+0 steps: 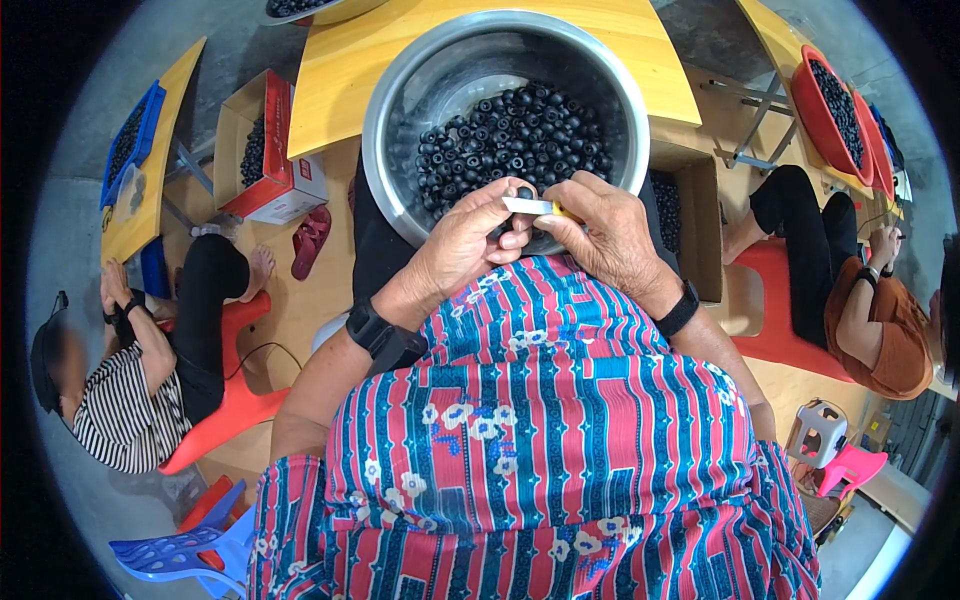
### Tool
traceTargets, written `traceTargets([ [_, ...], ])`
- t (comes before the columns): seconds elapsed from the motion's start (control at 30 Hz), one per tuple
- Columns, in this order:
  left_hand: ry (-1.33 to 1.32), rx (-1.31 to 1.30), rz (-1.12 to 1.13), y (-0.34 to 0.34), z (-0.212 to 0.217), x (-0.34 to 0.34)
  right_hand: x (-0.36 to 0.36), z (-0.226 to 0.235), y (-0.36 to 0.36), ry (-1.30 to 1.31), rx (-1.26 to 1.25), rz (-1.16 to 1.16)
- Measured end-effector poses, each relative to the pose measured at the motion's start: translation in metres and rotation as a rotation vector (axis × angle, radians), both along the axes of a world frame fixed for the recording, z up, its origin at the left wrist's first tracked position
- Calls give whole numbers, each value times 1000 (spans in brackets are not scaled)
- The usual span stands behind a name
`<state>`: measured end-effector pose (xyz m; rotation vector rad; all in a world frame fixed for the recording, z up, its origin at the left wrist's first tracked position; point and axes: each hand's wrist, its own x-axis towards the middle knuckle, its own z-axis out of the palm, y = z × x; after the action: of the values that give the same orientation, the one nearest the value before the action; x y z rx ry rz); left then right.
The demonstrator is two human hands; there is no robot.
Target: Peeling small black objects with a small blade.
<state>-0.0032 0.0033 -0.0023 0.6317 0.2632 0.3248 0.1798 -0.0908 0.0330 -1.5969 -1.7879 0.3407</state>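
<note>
A large steel bowl (376, 130) sits in front of me at the table's near edge, partly filled with small round black pieces (520, 140), many with a hole or ring at one end. Over its near rim, my left hand (462, 238) pinches one black piece (525, 193) between thumb and fingers. My right hand (612, 228) is closed around the yellow handle of a small knife (527, 206). Its pale blade lies against the pinched piece and points toward my left thumb. The fingers partly cover both the piece and the handle.
The bowl rests partly on a yellow wooden table (340, 75). Cardboard boxes of black pieces stand left (285, 190) and right (705, 225). One person sits at each side on a red stool; red basins (808, 90) stand on the right table. A slipper (311, 243) lies at left.
</note>
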Motion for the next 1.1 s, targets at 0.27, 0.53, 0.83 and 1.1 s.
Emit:
traceTargets([
  [0.27, -1, -13, -6, 2, 0, 0, 1, -4, 1, 44, -16, -3],
  [0.53, -21, -22, -13, 2, -2, 1, 3, -8, 4, 74, -48, -7],
  [0.83, -34, 8, 3, -1, -1, 0, 5, -8, 3, 375, -139, -198],
  [1.1, -13, -6, 42, -1, -1, 1, 5, -5, 0, 259, -60, 28],
])
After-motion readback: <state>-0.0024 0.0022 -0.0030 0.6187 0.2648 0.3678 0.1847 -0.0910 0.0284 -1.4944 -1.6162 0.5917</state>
